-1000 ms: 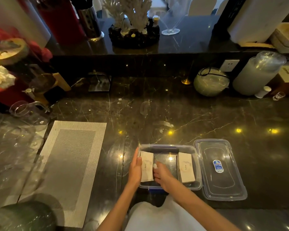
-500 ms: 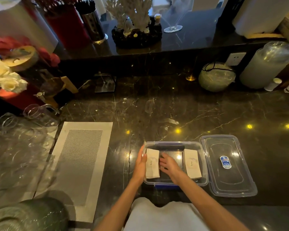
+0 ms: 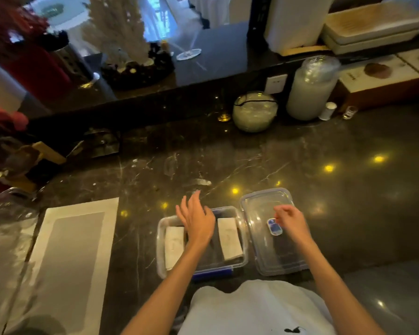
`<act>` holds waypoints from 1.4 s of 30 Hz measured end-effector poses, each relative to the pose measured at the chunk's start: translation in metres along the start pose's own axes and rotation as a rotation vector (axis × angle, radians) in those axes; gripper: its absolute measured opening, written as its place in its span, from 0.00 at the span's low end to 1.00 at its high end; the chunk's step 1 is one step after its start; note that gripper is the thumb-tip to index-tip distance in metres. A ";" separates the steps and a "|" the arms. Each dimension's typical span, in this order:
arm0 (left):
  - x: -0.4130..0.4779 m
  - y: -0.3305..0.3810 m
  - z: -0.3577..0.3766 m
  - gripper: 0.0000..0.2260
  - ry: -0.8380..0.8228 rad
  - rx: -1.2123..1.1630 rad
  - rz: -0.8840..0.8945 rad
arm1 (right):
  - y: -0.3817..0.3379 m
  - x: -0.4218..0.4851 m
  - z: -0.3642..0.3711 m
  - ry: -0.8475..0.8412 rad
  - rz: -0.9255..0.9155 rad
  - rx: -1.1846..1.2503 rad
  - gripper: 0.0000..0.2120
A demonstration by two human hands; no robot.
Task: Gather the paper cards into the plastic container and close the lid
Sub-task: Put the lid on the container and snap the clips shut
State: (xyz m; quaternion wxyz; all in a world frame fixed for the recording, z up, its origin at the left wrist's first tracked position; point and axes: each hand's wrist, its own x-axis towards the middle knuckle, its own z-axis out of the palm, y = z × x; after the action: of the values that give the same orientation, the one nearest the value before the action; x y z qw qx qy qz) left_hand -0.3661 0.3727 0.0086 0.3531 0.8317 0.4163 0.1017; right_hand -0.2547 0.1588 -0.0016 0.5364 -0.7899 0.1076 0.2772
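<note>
Cards are already inside: two pale stacks of paper cards, one (image 3: 174, 246) at the left end and one (image 3: 229, 238) at the right end of the clear plastic container (image 3: 160, 247), which sits on the dark marble desk (image 3: 348, 189) just in front of you. I see no loose cards out on the desk, so by my reading the gathering is done and the lid is what remains.

Your left hand (image 3: 197, 223) hovers above the middle of the container, fingers spread and flat, holding nothing. Your right hand (image 3: 291, 223) is over the lid (image 3: 261, 238), which lies flat on the desk right beside the container's right wall; its fingers are curled down near the blue label (image 3: 274, 227), but whether they have actually pinched the plastic I cannot tell.

Expect the lid to be light, thin and a little springy, with a smooth surface that slides easily on polished stone. Take it by the raised rim along a long edge, not by the flat centre, where there is nothing to grip. Steady the container with your left hand at its wall, since an almost empty tub will skate when you press. The card stacks are light and could topple if jolted, so seat the lid gently and press the corners one after another.
</note>
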 end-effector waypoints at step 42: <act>0.019 -0.026 -0.094 0.15 0.005 -0.179 -0.227 | -0.051 -0.011 0.066 -0.094 -0.148 0.181 0.27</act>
State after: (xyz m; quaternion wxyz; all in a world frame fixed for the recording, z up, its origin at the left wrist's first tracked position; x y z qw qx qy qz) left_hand -0.4134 0.4450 0.0571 0.4341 0.7441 0.4979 0.1001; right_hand -0.2608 0.2376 0.0273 0.6289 -0.7301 0.0486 0.2628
